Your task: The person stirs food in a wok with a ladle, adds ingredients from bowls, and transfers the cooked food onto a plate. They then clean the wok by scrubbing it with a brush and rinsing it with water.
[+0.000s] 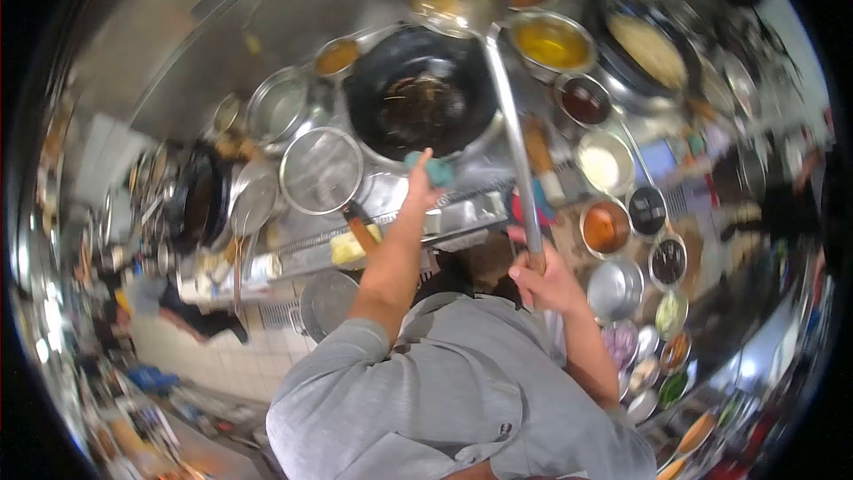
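Observation:
My left hand (pixel 424 185) is closed on a bunched teal cloth (pixel 435 171) right at the near rim of a black wok (pixel 369 116). Dark residue lies in the bottom of the wok. In my right hand (pixel 546 281) is the wooden end of a long-handled metal ladle (pixel 511 98), its fingers wrapped round it. The ladle's large round bowl is raised over the far side and overlaps the wok's edge in this view. To the left of the wok rests a round mesh strainer (pixel 322 171) with a wooden handle.
A bowl of yellow liquid (pixel 553 43) and a bowl of dark red sauce (pixel 583 100) stand right of the wok. Several ingredient bowls line my right side, including orange sauce (pixel 606 226). Another wok (pixel 647 49) sits far right. A metal pot (pixel 280 105) stands left.

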Demonstrator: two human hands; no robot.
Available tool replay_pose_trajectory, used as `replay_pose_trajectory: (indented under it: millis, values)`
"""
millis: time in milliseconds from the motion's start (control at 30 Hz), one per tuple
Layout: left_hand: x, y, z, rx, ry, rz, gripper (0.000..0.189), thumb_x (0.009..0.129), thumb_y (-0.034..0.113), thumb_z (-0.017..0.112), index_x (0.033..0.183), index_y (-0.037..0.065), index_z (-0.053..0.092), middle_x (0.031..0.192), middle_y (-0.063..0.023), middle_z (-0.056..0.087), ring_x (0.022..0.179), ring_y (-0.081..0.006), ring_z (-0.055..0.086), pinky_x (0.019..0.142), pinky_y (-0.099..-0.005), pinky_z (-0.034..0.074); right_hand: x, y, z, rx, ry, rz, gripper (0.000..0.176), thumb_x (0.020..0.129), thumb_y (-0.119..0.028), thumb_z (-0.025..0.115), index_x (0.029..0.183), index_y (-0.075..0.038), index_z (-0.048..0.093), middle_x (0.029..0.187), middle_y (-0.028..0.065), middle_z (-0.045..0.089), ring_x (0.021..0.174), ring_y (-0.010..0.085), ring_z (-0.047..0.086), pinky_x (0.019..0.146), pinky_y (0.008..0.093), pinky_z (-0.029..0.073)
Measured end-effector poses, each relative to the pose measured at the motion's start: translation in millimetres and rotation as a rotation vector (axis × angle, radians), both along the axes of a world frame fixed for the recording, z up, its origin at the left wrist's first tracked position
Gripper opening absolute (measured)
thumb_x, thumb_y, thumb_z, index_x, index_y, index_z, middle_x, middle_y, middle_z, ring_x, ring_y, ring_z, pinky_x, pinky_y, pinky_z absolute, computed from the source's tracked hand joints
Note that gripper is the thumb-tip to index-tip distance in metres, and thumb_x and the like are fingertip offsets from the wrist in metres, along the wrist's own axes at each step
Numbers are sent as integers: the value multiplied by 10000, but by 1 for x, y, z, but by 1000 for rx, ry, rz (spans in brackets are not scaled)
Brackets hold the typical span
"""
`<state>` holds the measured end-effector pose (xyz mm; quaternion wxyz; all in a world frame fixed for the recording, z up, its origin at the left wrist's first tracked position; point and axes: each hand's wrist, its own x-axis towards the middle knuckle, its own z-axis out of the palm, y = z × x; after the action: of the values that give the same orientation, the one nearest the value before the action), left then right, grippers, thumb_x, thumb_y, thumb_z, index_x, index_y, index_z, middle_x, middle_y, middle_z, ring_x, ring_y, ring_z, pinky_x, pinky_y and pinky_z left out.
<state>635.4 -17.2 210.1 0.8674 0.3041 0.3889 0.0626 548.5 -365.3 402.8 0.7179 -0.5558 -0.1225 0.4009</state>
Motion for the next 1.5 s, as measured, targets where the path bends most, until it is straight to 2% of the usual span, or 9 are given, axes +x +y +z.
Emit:
replay_pose_trajectory:
  millis: [200, 367, 500, 600, 800, 1000, 1267, 1367, 1500]
  values:
    - [-96, 12, -2, 826, 196, -110, 586, 911, 545, 718, 1273, 107, 576, 1132, -149, 708, 1031, -357, 680, 897, -456, 513, 3, 64, -68, -407, 40, -109, 247, 875, 6, 658, 1094, -42, 552, 609, 0, 497, 395, 99, 448, 360, 284, 358]
    - [-150, 27, 4, 1147, 428, -399, 506, 930, 428, 707, 1305, 124, 556, 1149, -265, 687, 1063, -448, 671, 913, -517, 524, 66, 177, -65, -345, -260, 34, 331, 895, 1, 652, 1213, -31, 566, 598, -4, 501, 380, 105, 446, 345, 281, 352]
    - [-154, 33, -17, 1192, 557, -531, 525, 906, 398, 726, 1287, 94, 532, 1138, -270, 682, 1059, -446, 667, 896, -549, 523, 160, 343, -54, -461, -943, 7, 469, 858, -171, 745, 1267, 3, 595, 1044, 234, 700, 1011, 386, 685, 909, 455, 526]
    - [-161, 34, -20, 1241, 488, -500, 588, 912, 465, 709, 1298, 60, 529, 1126, -253, 678, 1043, -429, 673, 888, -525, 536, 213, 452, -63, -722, -1212, 49, 375, 884, -137, 685, 1217, 20, 614, 991, 272, 703, 917, 424, 710, 822, 475, 552]
    - [-162, 26, -29, 1184, 508, -440, 529, 895, 345, 723, 1315, 113, 501, 1111, -254, 658, 991, -478, 668, 849, -569, 536, 298, 554, -50, -200, 648, 337, 223, 998, -118, 564, 793, -123, 476, 586, -44, 449, 419, 54, 380, 372, 233, 280]
    - [-164, 34, -17, 1162, 494, -518, 539, 875, 265, 727, 1330, 121, 475, 1133, -260, 620, 961, -480, 674, 827, -567, 549, 216, 525, -30, -918, -1354, 221, 446, 930, -222, 650, 1289, 22, 549, 1057, 327, 700, 982, 499, 689, 883, 531, 543]
    - [-166, 36, -10, 1168, 465, -512, 570, 875, 269, 730, 1354, 117, 462, 1130, -258, 617, 959, -485, 665, 831, -570, 538, 198, 566, -89, -555, -1331, 257, 371, 913, -211, 662, 1210, 6, 614, 978, 238, 715, 875, 429, 702, 790, 501, 562]
    - [-164, 35, -13, 1160, 470, -511, 566, 872, 263, 730, 1351, 117, 466, 1123, -259, 618, 974, -486, 657, 840, -566, 532, 155, 578, -46, -358, -10, 396, 60, 938, -96, 619, 885, -80, 598, 632, -16, 540, 413, 79, 450, 367, 261, 324]
    - [-163, 34, -20, 1165, 498, -546, 570, 861, 266, 739, 1344, 121, 472, 1118, -255, 619, 999, -480, 653, 861, -551, 527, 162, 572, -43, 52, 878, 552, 125, 949, -79, 606, 844, -105, 543, 575, -96, 473, 390, 1, 394, 369, 228, 292]
